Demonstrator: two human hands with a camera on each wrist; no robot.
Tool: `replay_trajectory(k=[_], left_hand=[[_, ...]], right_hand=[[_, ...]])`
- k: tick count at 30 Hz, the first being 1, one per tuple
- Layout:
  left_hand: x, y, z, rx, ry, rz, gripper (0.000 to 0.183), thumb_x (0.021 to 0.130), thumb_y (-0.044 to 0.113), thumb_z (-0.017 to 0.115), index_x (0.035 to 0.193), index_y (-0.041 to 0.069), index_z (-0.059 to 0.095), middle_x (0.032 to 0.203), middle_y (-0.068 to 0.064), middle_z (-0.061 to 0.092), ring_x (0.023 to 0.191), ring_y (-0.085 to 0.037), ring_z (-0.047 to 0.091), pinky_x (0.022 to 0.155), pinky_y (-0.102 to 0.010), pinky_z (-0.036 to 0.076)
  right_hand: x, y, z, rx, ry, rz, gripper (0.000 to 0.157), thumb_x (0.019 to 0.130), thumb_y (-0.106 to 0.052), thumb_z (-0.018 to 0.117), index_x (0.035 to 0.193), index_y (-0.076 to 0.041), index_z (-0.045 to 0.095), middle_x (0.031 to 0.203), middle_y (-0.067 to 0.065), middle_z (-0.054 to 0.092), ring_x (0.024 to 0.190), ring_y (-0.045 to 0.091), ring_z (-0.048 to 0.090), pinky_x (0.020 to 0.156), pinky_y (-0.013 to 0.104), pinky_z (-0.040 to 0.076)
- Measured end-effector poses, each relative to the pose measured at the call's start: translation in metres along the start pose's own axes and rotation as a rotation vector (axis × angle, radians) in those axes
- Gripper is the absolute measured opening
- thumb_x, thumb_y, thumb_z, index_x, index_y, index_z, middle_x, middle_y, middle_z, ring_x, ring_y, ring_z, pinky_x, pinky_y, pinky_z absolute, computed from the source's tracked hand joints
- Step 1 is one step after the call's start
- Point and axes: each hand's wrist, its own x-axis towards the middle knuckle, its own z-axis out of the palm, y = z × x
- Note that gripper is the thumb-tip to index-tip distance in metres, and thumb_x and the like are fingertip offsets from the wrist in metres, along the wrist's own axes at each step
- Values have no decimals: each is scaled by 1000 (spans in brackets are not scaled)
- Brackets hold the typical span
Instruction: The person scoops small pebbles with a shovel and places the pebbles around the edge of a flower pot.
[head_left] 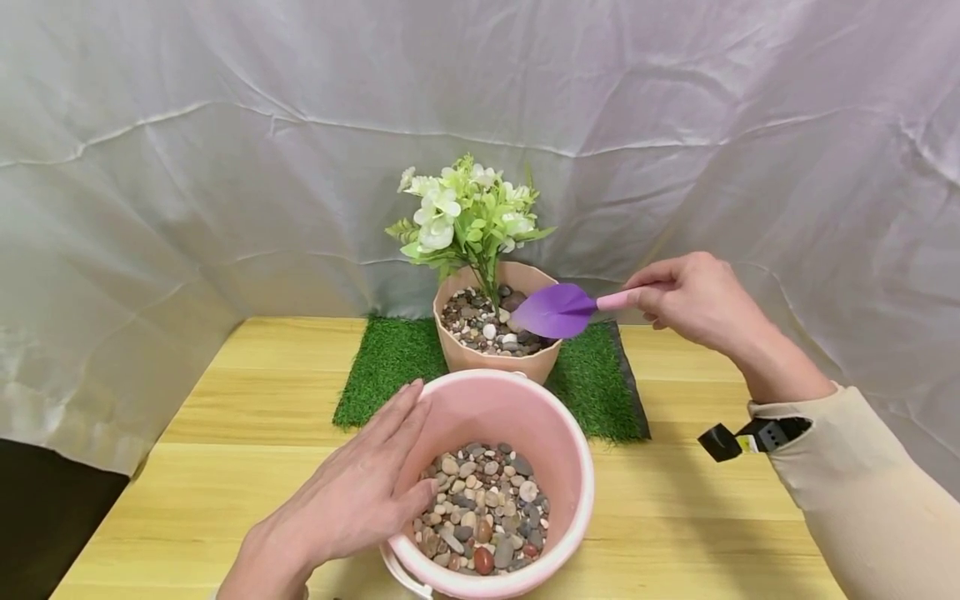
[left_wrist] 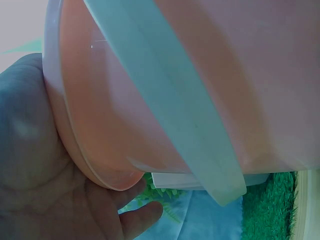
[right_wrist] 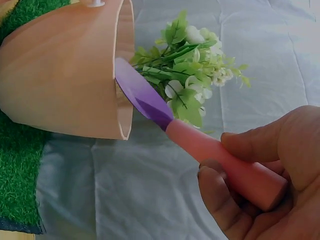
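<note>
My right hand [head_left: 693, 300] grips the pink handle of a small garden trowel [right_wrist: 225, 162]. The trowel's purple blade reaches over the rim of the peach flower pot [head_left: 498, 364], just above the pebbles inside; no stones show on it. White flowers with green leaves [head_left: 472, 208] stand upright in that pot. My left hand [head_left: 352, 483] rests on the left rim of a pink bucket [head_left: 573, 467], fingers extended along it and thumb over the inside. Mixed pebbles [head_left: 483, 508] cover the bucket's bottom. In the left wrist view, the palm lies against the rim beside the pale bucket handle [left_wrist: 170, 95].
The pot stands on a green artificial grass mat [head_left: 600, 383] upon a light wooden table [head_left: 225, 467]. Behind it hangs a grey cloth [head_left: 300, 167]. The bucket is in front of the pot, close to it, its handle lowered to the near left.
</note>
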Motion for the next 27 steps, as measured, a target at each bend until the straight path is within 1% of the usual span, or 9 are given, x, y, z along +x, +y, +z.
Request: replay_trajectory(k=[4,8,11,14,17,19,21,24,27], left_hand=[[1,-1,0,-19,-9,-11,87,99,44,63,168,7,23,178,-5,4,164,-29,13,131,-51,24],[0,-1,0,-27,-14,-14,87,100,44,62,168,7,23,178,-5,4,164,-29,13,131,-51,24],[-1,-1,0,-34,-14,-12,87,99,43,63,168,6,22,178,-5,3,164,-28,13,131,-51,24],[-2,-1,0,-36,-11,-7,87,99,42,63,168,6,21,178,-4,2,164,-28,12,131,-51,23],[-2,-1,0,-28,-3,-2,87,99,42,62,168,7,21,178,-4,1,164,-28,12,130,-51,23],[-2,-1,0,-22,2,1,87,99,42,62,168,7,21,178,-4,1,164,-28,12,130,-51,23],[-2,-2,0,-13,5,8,87,99,42,62,168,7,21,178,-6,2,164,-28,12,130,-51,23],[-2,-2,1,-13,4,13,88,98,41,63,168,8,20,178,-6,2,164,-28,11,130,-51,22],[-1,-2,1,-20,8,14,88,97,40,64,168,8,21,178,-6,3,164,-28,11,131,-51,22]], right_hand=[[-9,-1,-1,24,29,-22,36,101,-41,69,120,-12,80,81,1,76,77,20,70,58,33,51],[-29,-12,-3,55,42,-57,35,100,-44,70,118,-16,81,82,3,75,75,20,71,58,33,53],[-48,-22,-3,57,30,-104,33,100,-47,71,115,-19,82,82,0,75,74,19,70,59,32,56],[-65,-33,2,52,-1,-184,31,100,-44,72,114,-18,81,84,-5,79,68,15,67,57,30,56],[-76,-45,18,-7,-2,-293,22,99,-41,74,110,-24,82,88,-13,79,71,9,66,62,29,56],[-80,-50,34,-67,-1,-373,15,97,-37,76,107,-26,82,91,-15,77,75,6,65,67,31,57],[-81,-55,53,-143,10,-449,10,97,-32,77,104,-27,81,92,-14,75,82,6,67,75,35,60],[-82,-58,79,-224,3,-522,7,96,-26,77,101,-22,80,88,-10,70,83,10,68,76,38,62],[-82,-60,97,-286,21,-573,7,97,-26,76,96,-20,78,82,-8,66,77,14,69,71,37,63]])
